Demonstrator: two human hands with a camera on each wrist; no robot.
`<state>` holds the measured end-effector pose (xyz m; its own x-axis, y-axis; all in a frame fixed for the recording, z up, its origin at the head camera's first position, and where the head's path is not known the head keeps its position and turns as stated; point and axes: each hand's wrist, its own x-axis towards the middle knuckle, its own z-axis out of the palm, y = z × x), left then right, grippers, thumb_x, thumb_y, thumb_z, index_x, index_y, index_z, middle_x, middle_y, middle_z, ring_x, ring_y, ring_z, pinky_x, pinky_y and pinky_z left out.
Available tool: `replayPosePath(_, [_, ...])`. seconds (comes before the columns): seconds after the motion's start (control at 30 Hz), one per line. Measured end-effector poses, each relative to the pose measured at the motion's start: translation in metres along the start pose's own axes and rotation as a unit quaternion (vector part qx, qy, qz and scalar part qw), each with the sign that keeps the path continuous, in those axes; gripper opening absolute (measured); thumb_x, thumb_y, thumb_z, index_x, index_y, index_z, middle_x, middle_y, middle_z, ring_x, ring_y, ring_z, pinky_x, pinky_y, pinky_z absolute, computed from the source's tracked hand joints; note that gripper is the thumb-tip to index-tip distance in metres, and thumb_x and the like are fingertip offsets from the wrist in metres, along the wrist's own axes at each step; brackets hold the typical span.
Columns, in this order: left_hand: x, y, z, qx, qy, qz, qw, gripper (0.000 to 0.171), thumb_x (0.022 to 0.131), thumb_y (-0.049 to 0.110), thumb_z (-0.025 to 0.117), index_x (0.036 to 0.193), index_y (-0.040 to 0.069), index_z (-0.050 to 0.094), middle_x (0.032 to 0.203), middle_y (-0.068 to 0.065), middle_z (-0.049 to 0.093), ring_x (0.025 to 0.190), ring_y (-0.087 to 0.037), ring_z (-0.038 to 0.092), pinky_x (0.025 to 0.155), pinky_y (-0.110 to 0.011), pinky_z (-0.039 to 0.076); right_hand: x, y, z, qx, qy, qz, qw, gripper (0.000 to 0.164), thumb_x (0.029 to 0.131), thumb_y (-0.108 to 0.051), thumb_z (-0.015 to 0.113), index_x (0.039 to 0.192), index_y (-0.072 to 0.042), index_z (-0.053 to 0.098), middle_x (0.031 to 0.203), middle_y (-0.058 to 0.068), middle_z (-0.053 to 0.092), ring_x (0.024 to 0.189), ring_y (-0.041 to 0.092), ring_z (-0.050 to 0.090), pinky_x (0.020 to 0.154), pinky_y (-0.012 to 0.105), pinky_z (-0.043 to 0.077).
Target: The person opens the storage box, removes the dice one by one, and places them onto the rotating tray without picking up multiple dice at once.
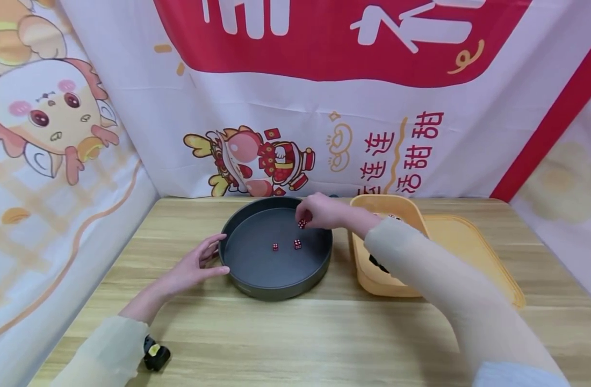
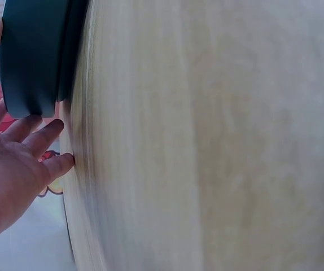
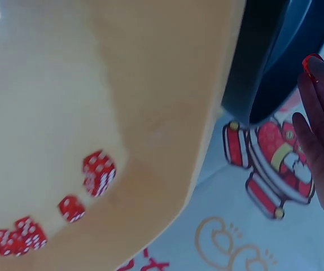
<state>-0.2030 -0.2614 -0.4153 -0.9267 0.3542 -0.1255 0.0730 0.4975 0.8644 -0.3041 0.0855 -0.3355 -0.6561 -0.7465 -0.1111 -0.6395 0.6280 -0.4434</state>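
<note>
A dark grey round pan (image 1: 257, 263) sits on the table. Two red dice with white dots lie on its floor, a smaller die (image 1: 275, 247) and a larger die (image 1: 297, 244). Over the pan's right side, my right hand (image 1: 323, 210) pinches another red die (image 1: 302, 223) between thumb and fingertips; the right wrist view also shows this red die (image 3: 311, 64). At the pan's left side is my left hand (image 1: 191, 271), fingers spread and thumb apart along the outer wall. In the left wrist view its fingertips (image 2: 32, 121) are at the pan's edge.
Right of the pan stands a yellow-orange plastic container (image 1: 380, 287), partly behind my right forearm. Several red dice (image 3: 99, 172) lie inside it. A flat lid of like colour (image 1: 452, 236) lies beside it. Printed cloth (image 1: 295, 97) hangs behind the wooden table (image 1: 276, 344).
</note>
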Motion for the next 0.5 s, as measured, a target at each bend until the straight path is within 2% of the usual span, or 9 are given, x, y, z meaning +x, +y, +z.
replayPosePath(0.23, [0.002,-0.001,0.002,-0.009,0.003,0.007,0.9999,0.078,0.091,0.02,0.07,0.153,0.016,0.023,0.156,-0.027,0.017,0.141,-0.045,0.018,0.112,-0.057,0.019,0.02,-0.007,0.011,-0.004,-0.034,0.012,0.999,0.014,0.089,-0.006,0.071,0.103,-0.007,0.073,0.092,-0.001,0.068,0.085,0.015,0.06,0.079,0.024,0.053])
replayPosePath(0.5, [0.001,-0.003,0.0,-0.013,0.004,0.01,0.9999,0.077,0.092,0.019,0.07,0.153,0.015,0.024,0.156,-0.028,0.017,0.142,-0.045,0.018,0.113,-0.057,0.017,0.038,-0.012,0.019,-0.009,-0.049,0.0,0.999,0.013,0.089,-0.007,0.071,0.102,-0.007,0.073,0.091,0.0,0.068,0.084,0.014,0.061,0.078,0.024,0.052])
